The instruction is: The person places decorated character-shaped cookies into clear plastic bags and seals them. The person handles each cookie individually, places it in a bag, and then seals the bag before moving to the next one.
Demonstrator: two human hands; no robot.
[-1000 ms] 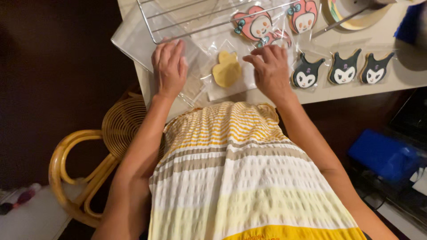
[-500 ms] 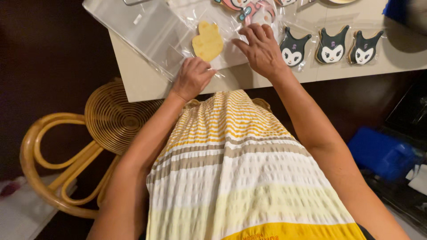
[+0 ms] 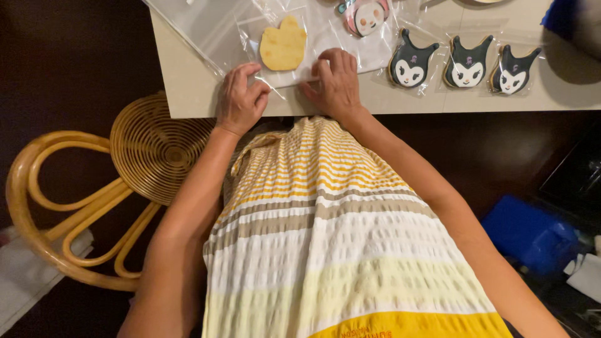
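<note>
A plain yellow cookie (image 3: 283, 47) lies inside a clear plastic bag (image 3: 325, 50) on the cream table (image 3: 188, 94). My left hand (image 3: 239, 100) pinches the bag's near edge at the table's front. My right hand (image 3: 337, 84) presses down on the same edge just right of the cookie, fingers curled onto the plastic.
Three black-and-white decorated cookies (image 3: 466, 62) in clear wrappers lie in a row to the right. A pink decorated cookie (image 3: 366, 15) sits at the back. More clear bags (image 3: 200, 25) spread at the back left. A rattan chair (image 3: 113, 188) stands at the left, a blue box (image 3: 529, 235) lower right.
Both hands have drawn back toward the table's near edge, pulling the bag with the yellow cookie with them. The view has tilted down, hiding the wire rack.
</note>
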